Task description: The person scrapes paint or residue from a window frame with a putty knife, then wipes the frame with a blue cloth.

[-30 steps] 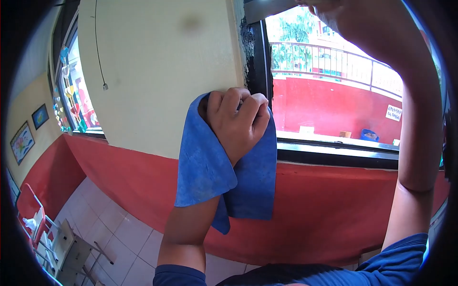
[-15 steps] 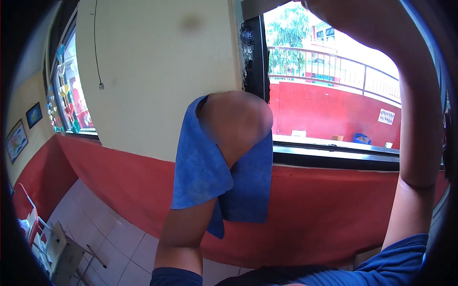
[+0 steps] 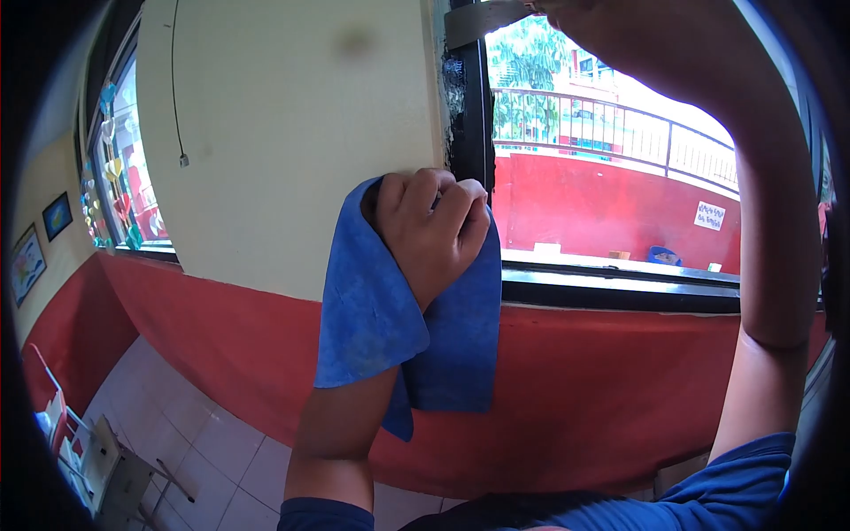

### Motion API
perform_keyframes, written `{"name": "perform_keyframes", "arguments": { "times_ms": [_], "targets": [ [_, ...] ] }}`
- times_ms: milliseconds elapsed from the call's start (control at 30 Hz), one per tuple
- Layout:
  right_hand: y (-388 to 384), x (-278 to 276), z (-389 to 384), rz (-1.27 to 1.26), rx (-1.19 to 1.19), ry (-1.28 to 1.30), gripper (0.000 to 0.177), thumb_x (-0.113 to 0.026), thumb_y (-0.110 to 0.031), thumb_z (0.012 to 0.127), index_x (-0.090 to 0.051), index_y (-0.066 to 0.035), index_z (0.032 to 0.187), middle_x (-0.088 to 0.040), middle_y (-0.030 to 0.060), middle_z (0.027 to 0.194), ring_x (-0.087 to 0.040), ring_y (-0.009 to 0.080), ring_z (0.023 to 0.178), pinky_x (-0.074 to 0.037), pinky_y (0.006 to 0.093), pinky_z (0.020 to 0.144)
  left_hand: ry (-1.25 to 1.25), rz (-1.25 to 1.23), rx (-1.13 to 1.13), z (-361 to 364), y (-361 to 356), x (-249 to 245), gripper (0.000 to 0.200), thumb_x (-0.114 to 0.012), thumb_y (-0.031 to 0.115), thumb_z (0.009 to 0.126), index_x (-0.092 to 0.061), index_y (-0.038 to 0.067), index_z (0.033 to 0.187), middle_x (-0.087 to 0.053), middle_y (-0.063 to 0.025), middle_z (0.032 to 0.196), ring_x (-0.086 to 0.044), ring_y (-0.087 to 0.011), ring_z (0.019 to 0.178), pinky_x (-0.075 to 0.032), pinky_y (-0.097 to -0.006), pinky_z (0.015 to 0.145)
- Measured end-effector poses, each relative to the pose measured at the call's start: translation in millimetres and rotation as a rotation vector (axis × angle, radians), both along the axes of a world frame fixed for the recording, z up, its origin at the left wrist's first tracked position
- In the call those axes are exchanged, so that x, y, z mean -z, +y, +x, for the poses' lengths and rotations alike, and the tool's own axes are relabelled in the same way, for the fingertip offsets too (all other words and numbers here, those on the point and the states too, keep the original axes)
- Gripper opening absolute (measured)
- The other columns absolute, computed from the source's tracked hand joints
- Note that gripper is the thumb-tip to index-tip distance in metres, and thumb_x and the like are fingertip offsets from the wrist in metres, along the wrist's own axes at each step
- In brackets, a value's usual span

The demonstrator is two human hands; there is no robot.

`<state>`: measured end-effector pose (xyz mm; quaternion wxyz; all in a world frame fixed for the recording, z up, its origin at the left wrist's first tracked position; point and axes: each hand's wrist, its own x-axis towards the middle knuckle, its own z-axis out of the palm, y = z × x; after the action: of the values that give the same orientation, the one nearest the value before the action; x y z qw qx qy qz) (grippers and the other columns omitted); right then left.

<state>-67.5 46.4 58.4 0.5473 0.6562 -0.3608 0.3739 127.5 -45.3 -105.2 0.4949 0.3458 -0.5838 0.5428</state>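
My left hand [image 3: 434,226] is closed in front of the wall beside the window, with a blue cloth [image 3: 367,305] draped over its wrist and hanging down on both sides. The fingers are curled, and part of the cloth runs behind them. At the top edge my right hand [image 3: 611,31] is raised and partly cut off. It grips a flat, grey, blade-like scraper [image 3: 478,22], whose wide end lies across the upper part of the black window frame [image 3: 475,124]. Rough, flaking dark patches [image 3: 454,84] mark the frame's left side.
Below the sill [image 3: 620,288] runs a red lower wall [image 3: 602,380]. Outside the window stand a railing [image 3: 620,124] and a blue bin [image 3: 664,256]. A cord [image 3: 175,88] hangs on the cream wall. At lower left are a chair [image 3: 111,460] and floor tiles [image 3: 212,442].
The scraper and my right hand sit slightly lower in view, showing more of the scraper. My left hand and the cloth stay nearly in place. The whole view has shifted a little.
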Motion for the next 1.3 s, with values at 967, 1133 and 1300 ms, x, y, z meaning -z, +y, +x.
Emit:
{"name": "perform_keyframes", "arguments": {
  "times_ms": [967,1133,1300],
  "targets": [
    [-28,23,-26,0.030,-0.090,0.291,0.047,-0.059,-0.009,0.084,-0.062,-0.015,0.131,-0.061,0.0066,0.076,-0.062,0.0239,0.068,-0.052,0.0407,0.059,0.022,0.002,0.003,-2,1,1,0.013,-0.080,0.012,0.079,-0.072,0.015,0.088,-0.065,-0.0036,0.090,-0.061,-0.0251,0.084,-0.050,-0.0400,0.075],
    [-37,24,-28,-0.007,-0.198,0.276,0.028,-0.060,-0.010,0.085,-0.069,-0.013,0.111,-0.060,0.0068,0.075,-0.061,0.0237,0.068,-0.051,0.0399,0.061,0.019,0.006,0.012,-2,2,1,0.012,-0.080,0.013,0.079,-0.072,0.015,0.088,-0.065,-0.0040,0.089,-0.061,-0.0254,0.084,-0.051,-0.0399,0.075],
    [-18,37,-5,-0.030,-0.008,0.075,0.009,-0.061,-0.013,0.086,-0.068,-0.010,0.082,-0.060,0.0085,0.074,-0.061,0.0251,0.067,-0.050,0.0403,0.061,0.017,0.001,-0.001,0,1,3,0.012,-0.081,0.013,0.079,-0.072,0.015,0.088,-0.066,-0.0040,0.089,-0.062,-0.0249,0.084,-0.051,-0.0398,0.076]
  ]
}}
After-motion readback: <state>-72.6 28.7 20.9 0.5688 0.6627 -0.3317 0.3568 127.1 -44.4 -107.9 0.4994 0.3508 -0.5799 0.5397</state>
